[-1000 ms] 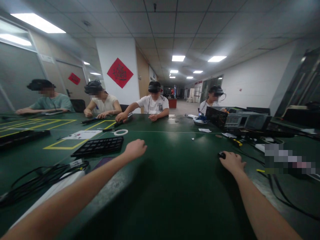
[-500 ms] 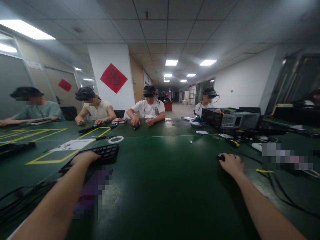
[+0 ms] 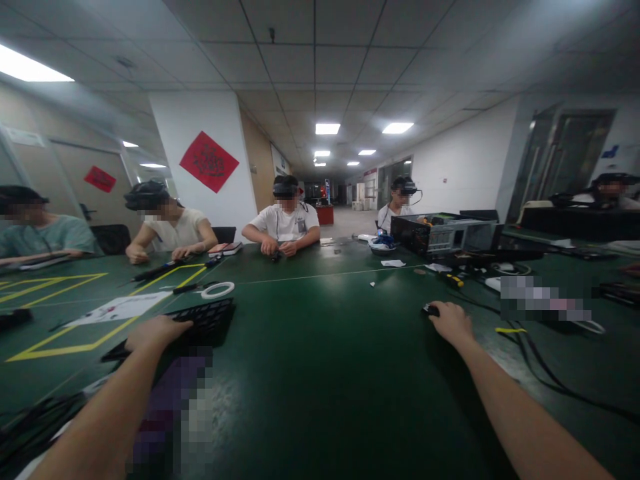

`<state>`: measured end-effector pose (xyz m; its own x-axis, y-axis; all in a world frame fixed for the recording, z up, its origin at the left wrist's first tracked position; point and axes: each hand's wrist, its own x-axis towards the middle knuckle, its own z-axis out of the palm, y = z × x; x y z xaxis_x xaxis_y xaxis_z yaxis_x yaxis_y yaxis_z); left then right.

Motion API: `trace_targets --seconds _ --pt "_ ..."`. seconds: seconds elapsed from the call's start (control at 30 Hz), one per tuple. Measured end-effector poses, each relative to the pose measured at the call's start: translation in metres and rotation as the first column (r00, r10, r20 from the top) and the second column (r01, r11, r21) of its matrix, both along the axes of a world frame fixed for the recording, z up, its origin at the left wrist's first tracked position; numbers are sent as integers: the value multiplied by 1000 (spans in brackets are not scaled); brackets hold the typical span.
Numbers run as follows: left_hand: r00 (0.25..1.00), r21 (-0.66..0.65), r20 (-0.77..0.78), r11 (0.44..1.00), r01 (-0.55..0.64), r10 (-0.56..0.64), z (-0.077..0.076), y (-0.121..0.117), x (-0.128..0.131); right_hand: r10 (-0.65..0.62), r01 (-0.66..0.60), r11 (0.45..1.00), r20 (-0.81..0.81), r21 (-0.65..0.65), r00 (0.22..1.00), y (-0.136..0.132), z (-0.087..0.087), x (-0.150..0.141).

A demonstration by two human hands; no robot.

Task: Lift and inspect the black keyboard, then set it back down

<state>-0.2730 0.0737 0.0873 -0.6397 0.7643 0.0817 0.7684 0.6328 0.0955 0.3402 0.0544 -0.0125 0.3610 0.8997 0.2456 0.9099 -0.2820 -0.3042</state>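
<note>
My left hand (image 3: 155,331) rests on the near edge of a black keyboard (image 3: 205,320) on the green table (image 3: 325,347), with its fingers curled over the keys. My right hand (image 3: 451,320) lies closed over a small black object (image 3: 431,309), seemingly a mouse, at the right of the table. Most of that object is hidden under my fingers. A blurred purple patch (image 3: 175,407) lies beside my left forearm.
Several people sit along the far side of the table. An open computer case (image 3: 440,235) stands at the back right, with cables (image 3: 545,373) trailing towards me. A white ring (image 3: 218,289), a paper sheet (image 3: 120,308) and yellow tape lines (image 3: 65,347) lie at the left.
My left hand moved from the middle of the table leftwards onto the keyboard. The view has turned a little to the right. My right hand stayed on the black object.
</note>
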Motion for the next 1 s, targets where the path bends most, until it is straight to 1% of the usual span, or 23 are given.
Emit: trace_targets --seconds 0.07,0.1,0.13,0.17,0.2,0.23,0.27,0.3,0.33,0.37,0.4,0.43,0.47,0.53,0.57,0.6,0.63,0.7,0.77,0.83,0.9,1.0 --pt "999 17 30 999 28 -29 10 4 17 57 -51 997 -124 55 991 4 2 -4" --pt "996 60 50 996 69 -72 15 6 29 116 -95 990 -206 109 972 5 4 -8" --pt "988 123 85 986 115 -126 19 9 44 195 -148 973 -292 176 936 6 6 -14" --pt "971 208 142 965 159 -191 22 10 63 289 -206 947 -373 246 882 5 10 -23" --pt "932 310 215 925 220 -293 22 9 84 382 -258 913 -440 316 813 3 14 -33" --pt "861 434 294 860 267 -415 21 7 108 466 -309 877 -490 368 737 -1 20 -44" --pt "766 569 377 783 252 -520 17 2 133 533 -363 842 -517 398 670 -6 26 -57" --pt "644 665 459 717 207 -612 11 -5 159 587 -414 809 -527 417 615 -12 31 -69" --pt "526 721 519 676 153 -673 4 -13 185 629 -464 777 -538 425 561 -19 37 -81" --pt "412 748 555 650 132 -723 -5 -22 210 673 -515 738 -537 437 509 -26 42 -92" --pt "313 765 573 631 127 -758 -14 -31 233 712 -561 695 -535 449 454 -32 45 -102" --pt "236 782 574 610 128 -784 -23 -39 254 738 -588 663 -540 463 405 -37 47 -110" --pt "174 800 563 586 134 -808 -32 -45 271 764 -623 622 -539 473 354 -41 48 -117" --pt "97 826 534 542 153 -840 -47 -53 294 813 -686 543 -508 485 285 -45 47 -125" --pt "75 831 525 530 168 -848 -54 -55 300 830 -710 514 -487 481 271 -45 45 -127" --pt "59 830 525 526 187 -849 -59 -55 303 841 -726 498 -468 474 272 -45 44 -128" --pt "45 824 531 527 207 -846 -64 -56 304 845 -735 494 -454 463 282 -45 42 -129" --pt "21 815 537 525 247 -843 -71 -56 299 840 -737 509 -446 445 310 -44 38 -132" --pt "16 815 522 504 288 -853 -75 -56 293 834 -732 519 -449 441 321 -44 33 -134" --pt "35 813 499 481 329 -866 -79 -56 288 835 -721 521 -449 456 319 -44 28 -136" --pt "48 803 495 477 358 -868 -83 -56 285 836 -713 520 -453 470 310 -44 21 -137" --pt "25 791 511 481 378 -860 -89 -55 285 835 -704 517 -469 486 289 -39 9 -136"
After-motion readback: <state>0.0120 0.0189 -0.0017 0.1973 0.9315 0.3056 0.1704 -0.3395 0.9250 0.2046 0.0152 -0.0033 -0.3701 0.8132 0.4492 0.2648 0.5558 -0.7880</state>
